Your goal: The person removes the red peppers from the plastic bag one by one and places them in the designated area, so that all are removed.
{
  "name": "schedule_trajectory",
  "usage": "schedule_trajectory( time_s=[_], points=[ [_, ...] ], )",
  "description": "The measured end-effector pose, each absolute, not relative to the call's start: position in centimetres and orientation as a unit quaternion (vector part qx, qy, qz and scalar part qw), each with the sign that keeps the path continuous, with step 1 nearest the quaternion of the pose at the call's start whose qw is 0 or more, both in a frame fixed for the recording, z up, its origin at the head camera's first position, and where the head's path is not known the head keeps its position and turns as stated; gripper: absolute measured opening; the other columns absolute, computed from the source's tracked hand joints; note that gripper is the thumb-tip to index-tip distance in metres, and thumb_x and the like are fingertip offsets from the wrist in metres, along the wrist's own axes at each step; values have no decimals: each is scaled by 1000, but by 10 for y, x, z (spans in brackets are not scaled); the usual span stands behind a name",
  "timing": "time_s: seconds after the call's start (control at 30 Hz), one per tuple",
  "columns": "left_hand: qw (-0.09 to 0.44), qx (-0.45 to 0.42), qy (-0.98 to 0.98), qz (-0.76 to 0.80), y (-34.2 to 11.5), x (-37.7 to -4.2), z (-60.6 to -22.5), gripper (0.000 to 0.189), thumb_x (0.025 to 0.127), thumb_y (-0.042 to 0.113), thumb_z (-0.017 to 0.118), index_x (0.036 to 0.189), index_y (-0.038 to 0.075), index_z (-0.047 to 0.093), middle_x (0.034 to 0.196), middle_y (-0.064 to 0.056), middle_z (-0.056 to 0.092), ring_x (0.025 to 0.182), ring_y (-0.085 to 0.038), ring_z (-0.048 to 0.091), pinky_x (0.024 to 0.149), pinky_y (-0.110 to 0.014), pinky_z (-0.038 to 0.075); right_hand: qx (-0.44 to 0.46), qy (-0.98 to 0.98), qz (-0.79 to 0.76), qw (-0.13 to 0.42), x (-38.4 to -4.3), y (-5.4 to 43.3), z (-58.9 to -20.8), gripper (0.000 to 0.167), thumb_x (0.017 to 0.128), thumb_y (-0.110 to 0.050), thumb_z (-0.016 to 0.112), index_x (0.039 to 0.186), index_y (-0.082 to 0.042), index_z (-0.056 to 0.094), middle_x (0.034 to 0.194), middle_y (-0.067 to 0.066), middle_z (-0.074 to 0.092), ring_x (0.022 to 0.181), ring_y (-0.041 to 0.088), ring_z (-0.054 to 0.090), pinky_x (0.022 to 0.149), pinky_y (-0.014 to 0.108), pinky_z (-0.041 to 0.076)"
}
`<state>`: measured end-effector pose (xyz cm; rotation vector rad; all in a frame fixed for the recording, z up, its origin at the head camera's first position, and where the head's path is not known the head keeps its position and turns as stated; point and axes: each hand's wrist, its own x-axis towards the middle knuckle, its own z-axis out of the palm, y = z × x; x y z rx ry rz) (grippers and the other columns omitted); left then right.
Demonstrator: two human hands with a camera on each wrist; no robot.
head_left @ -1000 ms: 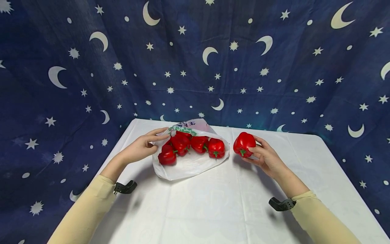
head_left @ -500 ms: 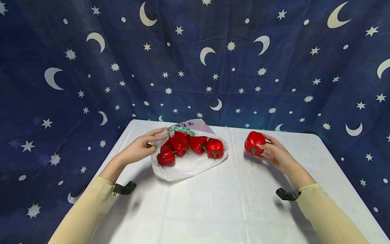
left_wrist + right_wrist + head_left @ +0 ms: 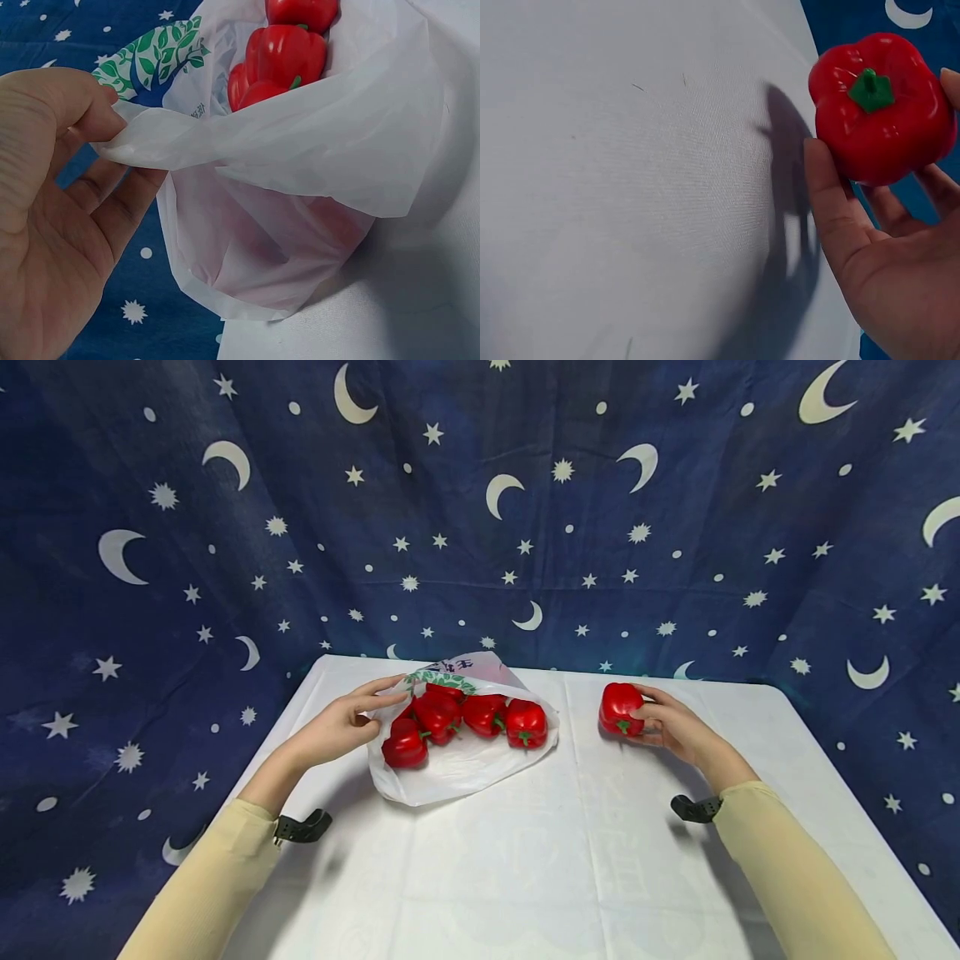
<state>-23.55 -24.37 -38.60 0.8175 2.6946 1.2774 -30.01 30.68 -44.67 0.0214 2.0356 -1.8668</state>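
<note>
My left hand [image 3: 336, 727] pinches the rim of a white plastic bag [image 3: 457, 777] between thumb and fingers, keeping its mouth spread. The bag lies on its side with green leaf print and dark lettering. Several red bell peppers [image 3: 438, 713] with green stems sit inside it, some partly covered by the film; in the left wrist view one red bell pepper [image 3: 289, 56] shows over the raised rim. To the right of the bag, my right hand [image 3: 678, 727] grips another red bell pepper [image 3: 885, 112], its green stem facing the wrist camera and the fingers around its side.
The table [image 3: 510, 877] has a white cloth with faint creases. Behind it and at both sides hangs a dark blue curtain [image 3: 450, 510] with moons and stars, close to the table's far edge. A black wrist strap [image 3: 303, 827] is on each arm.
My right hand has carried its bell pepper rightward, away from the bag, and lowered slightly toward the table. My left hand keeps its pinch on the bag. The head view has shifted a little.
</note>
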Motion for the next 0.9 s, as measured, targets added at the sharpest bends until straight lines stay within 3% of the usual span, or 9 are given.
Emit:
schedule_trajectory(
  time_s=[0.33, 0.63, 0.9],
  points=[
    [32, 256, 876, 407, -245, -236, -386, 55, 93, -4, 52, 145, 14, 60, 161, 7, 36, 115, -21, 50, 72, -28, 45, 0, 744, -636, 205, -311, 303, -447, 81, 96, -14, 58, 165, -12, 16, 161, 25, 24, 111, 20, 58, 100, 46, 50],
    [31, 258, 876, 407, -245, -235, -387, 55, 92, -4, 52, 144, 13, 61, 161, 6, 37, 115, -23, 49, 58, -29, 40, 6, 738, -638, 223, -319, 301, -453, 85, 95, -12, 60, 166, -13, 14, 163, 24, 21, 131, 36, 45, 105, 51, 44],
    [29, 262, 871, 414, -245, -235, -386, 56, 91, -7, 51, 143, 10, 61, 161, 0, 38, 117, -24, 47, 59, -29, 39, 15, 738, -637, 224, -324, 297, -457, 86, 94, -12, 62, 165, -12, 15, 163, 24, 22, 139, 43, 37, 103, 52, 46]
  ],
)
